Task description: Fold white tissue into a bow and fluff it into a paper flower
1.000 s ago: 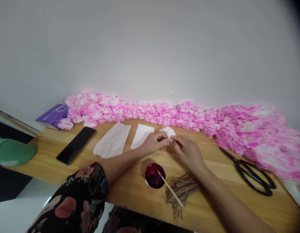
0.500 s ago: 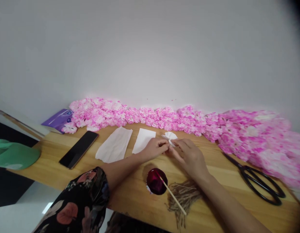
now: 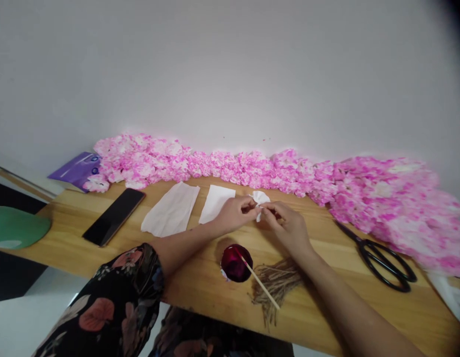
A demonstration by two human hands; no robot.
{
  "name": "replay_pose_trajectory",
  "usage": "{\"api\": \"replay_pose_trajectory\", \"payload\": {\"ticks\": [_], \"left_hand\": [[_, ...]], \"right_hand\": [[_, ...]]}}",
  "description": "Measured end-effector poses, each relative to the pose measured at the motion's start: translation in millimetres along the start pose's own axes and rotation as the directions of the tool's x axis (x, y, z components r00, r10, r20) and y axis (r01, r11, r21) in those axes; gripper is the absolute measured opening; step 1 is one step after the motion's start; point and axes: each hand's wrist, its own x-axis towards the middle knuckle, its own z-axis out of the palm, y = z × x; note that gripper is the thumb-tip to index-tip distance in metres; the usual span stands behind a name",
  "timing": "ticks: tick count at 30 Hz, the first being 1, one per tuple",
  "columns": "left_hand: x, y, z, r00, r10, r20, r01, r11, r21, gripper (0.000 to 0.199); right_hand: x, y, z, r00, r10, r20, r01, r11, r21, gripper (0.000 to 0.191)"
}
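Between my hands is a white tissue paper flower point(image 3: 260, 197), gathered at its middle with ruffled edges fanned out above the fingertips. My left hand point(image 3: 237, 213) pinches it from the left with thumb and forefinger. From the right, my right hand point(image 3: 287, 223) pinches the same gathered middle. Whatever fine tie may lie under the fingers is too small to make out. Just below the hands stands a small cup of dark red liquid point(image 3: 236, 263), with a thin wooden stick point(image 3: 265, 287) leaning out of it. A bundle of thin brown twigs or ties point(image 3: 276, 285) lies beside the cup.
Pink and white paper flowers point(image 3: 248, 168) line the wall. White tissue sheets point(image 3: 172, 208) and a smaller white stack point(image 3: 215, 201) lie left of my hands, near a black phone point(image 3: 114, 217) and a purple packet point(image 3: 76, 171). Black scissors point(image 3: 386, 265) rest at right. A green object point(image 3: 20, 228) stands far left.
My right fingers have drawn in closer to the left ones at the flower's middle, and more of its ruffled paper shows. The view has shifted slightly, moving the whole table up.
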Motion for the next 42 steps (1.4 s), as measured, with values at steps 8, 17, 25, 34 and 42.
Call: {"api": "replay_pose_trajectory", "payload": {"ticks": [8,17,25,34,42], "left_hand": [[-1.1,-2.2,1.2,0.999,0.010,0.032,-0.007,0.996,-0.088,0.014],[-2.8,3.3,0.4,0.997,0.080,0.007,-0.080,0.994,0.080,0.016],[-4.1,9.0,-1.8,0.999,0.015,-0.028,-0.012,0.994,0.109,0.018],[-1.0,-5.6,0.2,0.999,0.040,0.019,-0.040,0.998,-0.039,0.021],[-2.6,-7.7,3.3,0.997,0.070,0.038,-0.067,0.995,-0.071,0.020]], "right_hand": [[-1.4,2.7,0.4,0.992,0.124,0.015,-0.124,0.988,0.088,0.019],[-1.2,2.7,-1.3,0.995,-0.090,-0.041,0.086,0.992,-0.091,0.019],[-2.2,-2.3,3.1,0.975,0.223,0.023,-0.223,0.958,0.178,0.024],[-1.6,-5.7,0.1,0.984,0.176,0.024,-0.178,0.978,0.105,0.020],[-2.2,-2.9,-1.2,0.996,-0.080,-0.030,0.077,0.993,-0.092,0.017]]}}
